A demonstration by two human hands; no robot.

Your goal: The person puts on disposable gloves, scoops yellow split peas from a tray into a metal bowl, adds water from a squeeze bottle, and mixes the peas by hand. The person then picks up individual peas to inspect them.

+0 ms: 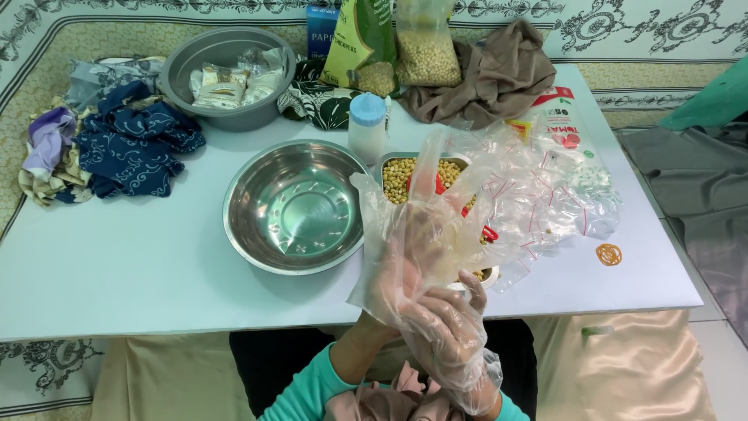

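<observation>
A clear glove (405, 234) is worn loosely on the left hand (401, 261), fingers spread and raised. Its cuff is pinched by the gloved right hand (444, 327), beside 1 steel bowl (294, 206) and a tray of chickpeas (421, 175).

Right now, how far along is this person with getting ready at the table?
Already gloved: the right hand wears a clear plastic glove. In hand: it is pulling a second loose clear glove over the left hand, which is only partly in. Left untouched: the empty round steel bowl, the steel container of yellow chickpeas and the pile of small clear zip bags.
</observation>
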